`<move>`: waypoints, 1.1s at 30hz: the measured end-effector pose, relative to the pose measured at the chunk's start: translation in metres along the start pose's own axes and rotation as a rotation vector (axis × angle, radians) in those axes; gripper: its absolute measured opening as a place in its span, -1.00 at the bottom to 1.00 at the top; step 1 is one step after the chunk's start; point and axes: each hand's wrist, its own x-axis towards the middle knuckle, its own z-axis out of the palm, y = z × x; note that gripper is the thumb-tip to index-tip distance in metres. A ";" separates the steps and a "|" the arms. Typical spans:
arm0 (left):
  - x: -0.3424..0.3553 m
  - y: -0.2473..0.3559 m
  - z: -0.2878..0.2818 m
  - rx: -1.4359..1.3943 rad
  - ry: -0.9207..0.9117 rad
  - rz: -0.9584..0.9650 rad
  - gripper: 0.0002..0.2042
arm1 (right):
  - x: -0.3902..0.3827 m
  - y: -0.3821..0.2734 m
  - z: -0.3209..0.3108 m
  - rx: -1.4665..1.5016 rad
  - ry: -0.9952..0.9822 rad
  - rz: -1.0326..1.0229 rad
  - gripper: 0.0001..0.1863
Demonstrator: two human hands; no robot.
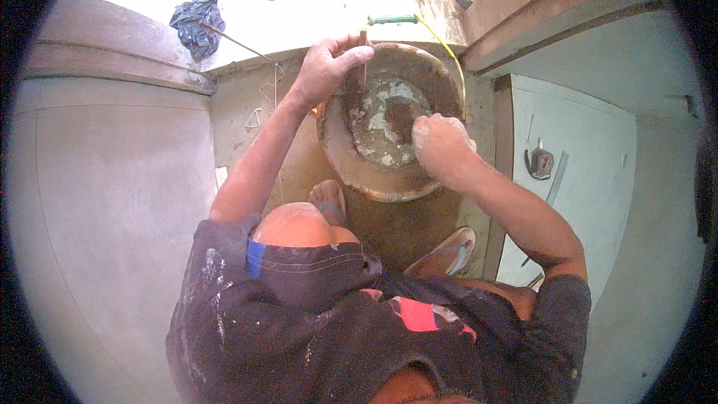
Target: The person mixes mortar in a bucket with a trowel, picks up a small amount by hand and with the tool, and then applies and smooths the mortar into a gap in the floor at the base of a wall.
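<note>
A round, worn basin (393, 188) with a stained rim stands on the floor in front of me. Patchy grey-white wet material (390, 151) lies in its bottom. At the basin's far left rim, my left hand (333, 67) is closed on a thin brown strip (364, 67), the thumb pressed along it. My right hand (443, 142) is a fist over the right part of the basin, dusted with pale residue. What it grips is hidden; a dark brown patch (404, 118) shows beside the knuckles, and I cannot tell whether it is a tool.
A green-handled tool (393, 20) with a yellow cord (443, 39) lies beyond the basin. A black plastic bag (197, 26) sits on the ledge at far left. On the right, a white panel (591, 179) carries a tape measure (540, 163). My sandalled feet (449, 252) are close by.
</note>
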 end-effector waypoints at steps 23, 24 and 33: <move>0.005 -0.026 0.001 0.036 0.153 -0.090 -0.67 | -0.016 0.016 -0.047 -0.269 0.250 0.145 -0.84; 0.006 -0.026 0.002 0.059 0.162 -0.107 -0.67 | -0.003 0.015 -0.037 -0.316 0.207 0.163 -0.84; 0.007 -0.028 0.008 0.104 0.236 -0.013 -0.68 | 0.000 -0.019 0.009 -0.428 0.166 -0.066 -0.86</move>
